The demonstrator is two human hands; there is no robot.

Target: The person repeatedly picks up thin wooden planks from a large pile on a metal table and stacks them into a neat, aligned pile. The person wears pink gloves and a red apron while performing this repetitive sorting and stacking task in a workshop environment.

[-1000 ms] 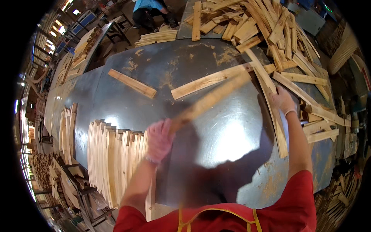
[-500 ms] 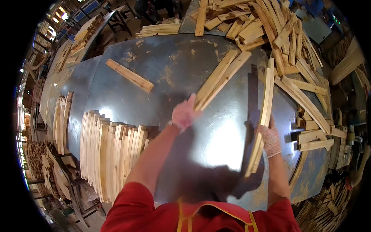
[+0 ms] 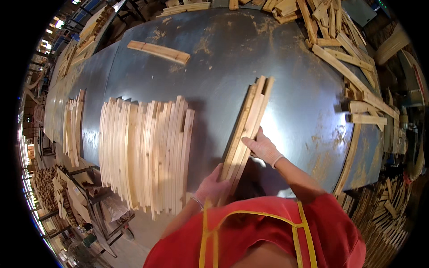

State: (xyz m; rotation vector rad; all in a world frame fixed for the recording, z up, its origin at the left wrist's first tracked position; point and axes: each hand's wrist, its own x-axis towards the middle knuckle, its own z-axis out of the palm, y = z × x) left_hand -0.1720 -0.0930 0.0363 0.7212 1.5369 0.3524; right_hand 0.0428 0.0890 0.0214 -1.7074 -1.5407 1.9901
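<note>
Close to my body I hold a small bundle of wooden strips [image 3: 253, 117], slanting with its far end to the right. My gloved left hand [image 3: 215, 182] is closed around the near end. My gloved right hand [image 3: 264, 149] grips the bundle's right side around the middle, thumb across the top. Left of the bundle, a row of strips [image 3: 144, 152] lies packed side by side on the dark metal table [image 3: 223, 58], their near ends sticking out past its edge. The bundle's lower end is partly hidden by my left hand.
A single strip [image 3: 158, 51] lies on the table's far left. Another small group of strips [image 3: 74, 129] sits beyond the row. Loose offcuts [image 3: 308, 18] pile up at the far right, with longer pieces [image 3: 353, 78] along the right edge. A ribbed hose [image 3: 393, 44] hangs there.
The separate pieces in my two hands have come together into one bundle. Both hands have drawn nearer to my body, the right one moving left. The view has shifted too.
</note>
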